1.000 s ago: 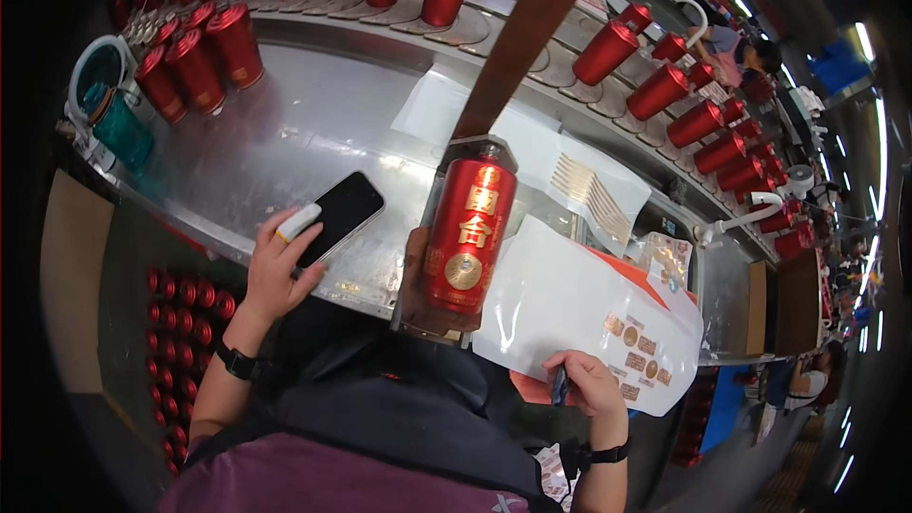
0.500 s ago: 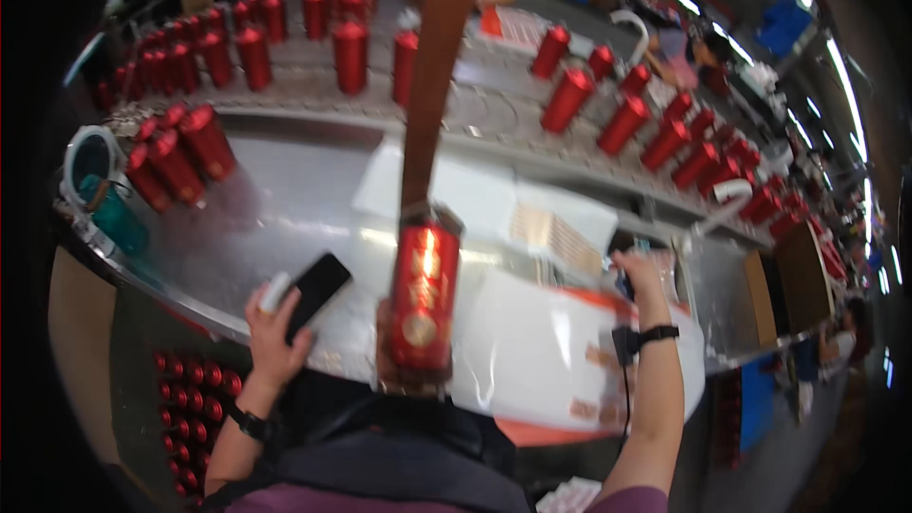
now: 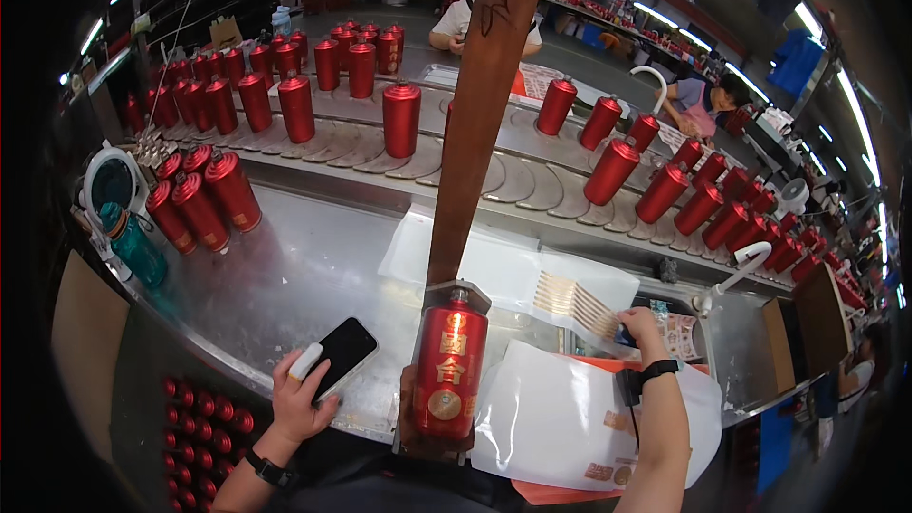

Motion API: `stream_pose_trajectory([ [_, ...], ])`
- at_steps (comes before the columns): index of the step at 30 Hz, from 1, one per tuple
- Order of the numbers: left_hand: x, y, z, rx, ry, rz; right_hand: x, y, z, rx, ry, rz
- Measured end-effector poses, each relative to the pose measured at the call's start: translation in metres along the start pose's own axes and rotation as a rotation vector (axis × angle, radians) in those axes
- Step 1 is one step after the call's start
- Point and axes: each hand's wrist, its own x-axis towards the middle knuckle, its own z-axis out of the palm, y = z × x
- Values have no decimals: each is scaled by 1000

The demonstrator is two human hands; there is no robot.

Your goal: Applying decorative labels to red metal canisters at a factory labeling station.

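My left hand point(image 3: 302, 397) is at the near table edge, thumb and fingers around the lower corner of a black phone point(image 3: 350, 350) lying screen up. A white cover point(image 3: 306, 361) sits on one finger. My right hand point(image 3: 644, 326) is closed, its fingertips at a small dark piece point(image 3: 624, 334) I cannot make out. Beside it lies a clear sheet of gold-tan strips point(image 3: 568, 298). A black cable and box point(image 3: 629, 386) hang at the right wrist. Between my arms, a red bottle with gold lettering point(image 3: 452, 361) stands in a wooden holder at the post's foot.
A brown wooden post point(image 3: 480, 123) rises before me. Red bottles point(image 3: 401, 120) line the conveyor point(image 3: 366, 158); several more stand left by a teal flask point(image 3: 136, 245). White film sheets point(image 3: 541, 408) cover the near right. An open carton point(image 3: 817, 309) stands far right; two people sit across.
The whole view has shifted, so the table and bottles sit lower, and the blur has cleared. My left hand remains at the phone; my right hand has moved slightly closer to the strips.
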Motion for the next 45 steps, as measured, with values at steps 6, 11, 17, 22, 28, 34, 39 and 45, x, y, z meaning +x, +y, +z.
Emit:
stream_pose_trajectory([
  [6, 0, -3, 3, 18, -14, -2, 15, 2, 13, 6, -12, 29],
  [11, -1, -3, 3, 20, -10, -10, 27, 16, 20, -65, 34, 54],
  [17, -3, -3, 1, 44, -20, -13, 38, 24, 28, 78, -5, 163],
  [22, -2, -4, 2, 14, -25, -30, 38, 22, 30, 162, -47, 123],
  [28, -3, -3, 2, 26, -25, -27, 45, 31, 27, 294, -99, 35],
  [34, 1, 0, 8, -1, -40, -29, 17, -4, 3, 106, -5, 27],
  [39, -1, 0, 1, 21, -34, -49, 4, -36, -7, -43, 139, -66],
  [45, 6, 2, 10, -22, -18, -8, 11, 8, -9, -216, 273, -129],
])
